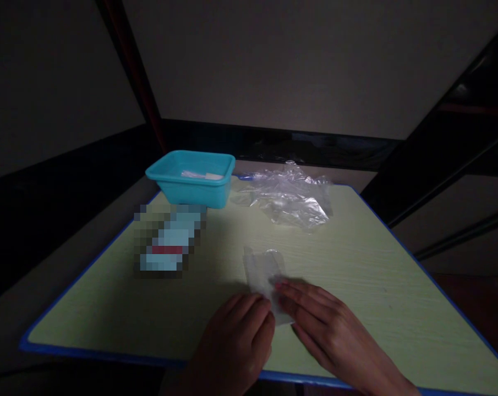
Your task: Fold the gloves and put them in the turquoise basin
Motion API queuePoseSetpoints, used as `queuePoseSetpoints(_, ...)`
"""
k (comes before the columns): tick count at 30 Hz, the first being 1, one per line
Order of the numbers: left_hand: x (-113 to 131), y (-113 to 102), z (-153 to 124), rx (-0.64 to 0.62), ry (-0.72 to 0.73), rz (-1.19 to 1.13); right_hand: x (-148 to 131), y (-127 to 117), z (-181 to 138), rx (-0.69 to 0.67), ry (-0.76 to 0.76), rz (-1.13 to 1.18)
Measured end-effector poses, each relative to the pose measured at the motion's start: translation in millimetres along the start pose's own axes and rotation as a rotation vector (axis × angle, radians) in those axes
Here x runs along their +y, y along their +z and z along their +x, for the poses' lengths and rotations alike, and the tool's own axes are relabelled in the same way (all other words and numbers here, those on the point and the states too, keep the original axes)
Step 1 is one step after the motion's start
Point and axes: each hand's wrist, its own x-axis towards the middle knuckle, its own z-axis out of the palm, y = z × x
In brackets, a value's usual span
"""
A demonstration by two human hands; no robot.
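A small clear plastic bag [262,269] lies flat on the table near its front edge, between my two hands. My left hand [236,341] is closed, its curled fingers at the bag's lower left edge; the thumb side hides exactly how it grips the film. My right hand [323,319] rests on the bag's right side with fingers stretched out and lying fairly flat. A spot of red shows at its fingertips, too small to make out.
The pale table [356,275] has a blue edge. At the back left stands a turquoise plastic basin [195,190] with white items [203,175] inside. Crumpled clear plastic [292,195] lies at the back. A pixelated light-blue object [172,236] lies in front of the basin.
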Motion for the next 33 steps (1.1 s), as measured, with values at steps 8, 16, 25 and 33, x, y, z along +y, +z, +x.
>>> queuePoseSetpoints(8, -3, -2, -6, -0.040, -0.004, -0.116, -1, 3, -5, -0.042, -0.008, 0.020)
queuePoseSetpoints(16, -8, -7, -6, -0.118, -0.035, -0.170, 0, -1, -7, -0.024, -0.009, 0.054)
queuePoseSetpoints(25, -12, -6, -9, -0.084, -0.109, -0.149, -3, -4, -7, -0.011, -0.002, 0.073)
queuePoseSetpoints(33, -13, -4, -12, -0.079, -0.130, -0.149, -5, -8, -9, -0.012, 0.037, 0.137)
